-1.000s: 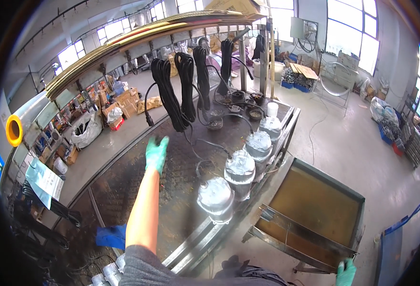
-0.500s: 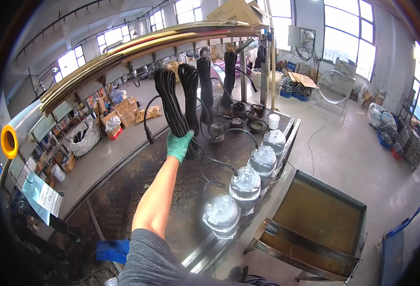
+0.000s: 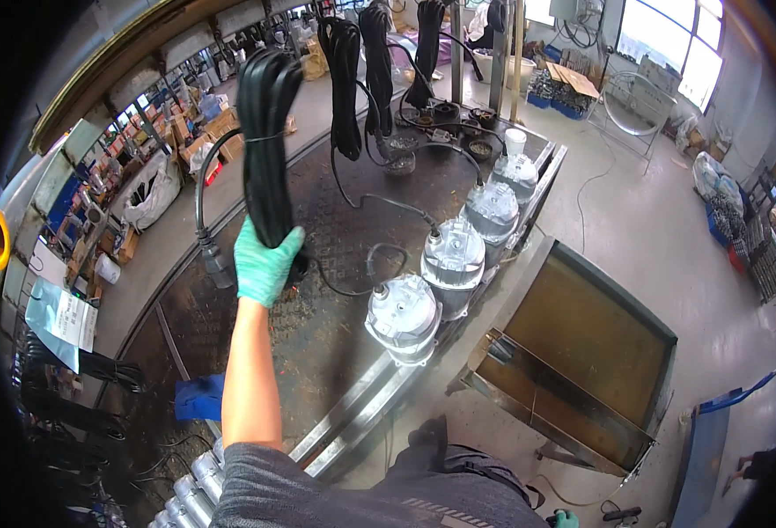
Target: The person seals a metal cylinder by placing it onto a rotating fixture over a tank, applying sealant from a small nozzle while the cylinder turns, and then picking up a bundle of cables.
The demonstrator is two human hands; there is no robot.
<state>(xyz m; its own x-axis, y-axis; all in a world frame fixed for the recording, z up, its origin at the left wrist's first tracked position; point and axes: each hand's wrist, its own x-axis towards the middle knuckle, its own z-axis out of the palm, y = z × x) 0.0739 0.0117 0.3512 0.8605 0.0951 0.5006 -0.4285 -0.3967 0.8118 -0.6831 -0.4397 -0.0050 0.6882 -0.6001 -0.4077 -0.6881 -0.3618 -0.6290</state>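
My left hand [image 3: 264, 264], in a green glove, is wrapped round the lower part of a bundled black power cable [image 3: 269, 150]. The bundle stands upright above the dark bench, and its plug [image 3: 218, 264] dangles just left of the hand. A lead runs from it toward the nearest silver motor-like housing [image 3: 403, 321]. Behind that, a second silver housing [image 3: 452, 255] and further ones form a row along the bench's right edge. At the lower edge, only a bit of my right hand [image 3: 566, 519] shows in its green glove, its fingers mostly hidden.
Several black cable bundles [image 3: 344, 88] hang from the overhead rack past the bench [image 3: 317, 202]. Small pots [image 3: 400, 165] and a white cup [image 3: 514, 141] are at the far end. A metal tray stand [image 3: 581, 352] is on the right, and a blue cloth [image 3: 198, 398] lies left.
My left hand has pulled the cable bundle leftward, away from the other hanging bundles. The view has tilted lower, and part of my right hand now shows at the bottom edge.
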